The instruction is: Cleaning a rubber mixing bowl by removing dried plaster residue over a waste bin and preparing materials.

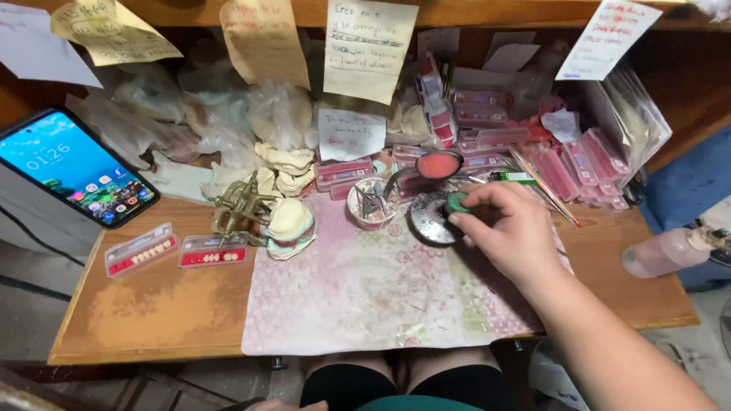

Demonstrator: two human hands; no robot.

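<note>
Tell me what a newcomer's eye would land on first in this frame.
Probably the lit smartphone propped at the left edge of the wooden bench. Next, the right hand gripping a small green object over a round metal dish at centre. Left of it stands a brass articulator holding a dental cast.

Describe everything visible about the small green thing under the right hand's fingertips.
The green piece is small, rounded and dull, like a cap or knob; its material is unclear. Only its left part shows, since the right hand covers the rest, with fingertips pinching it. It sits on the right edge of a round grey metal disc, which lies on the patterned mat, just below a dish of pink paste.
</note>
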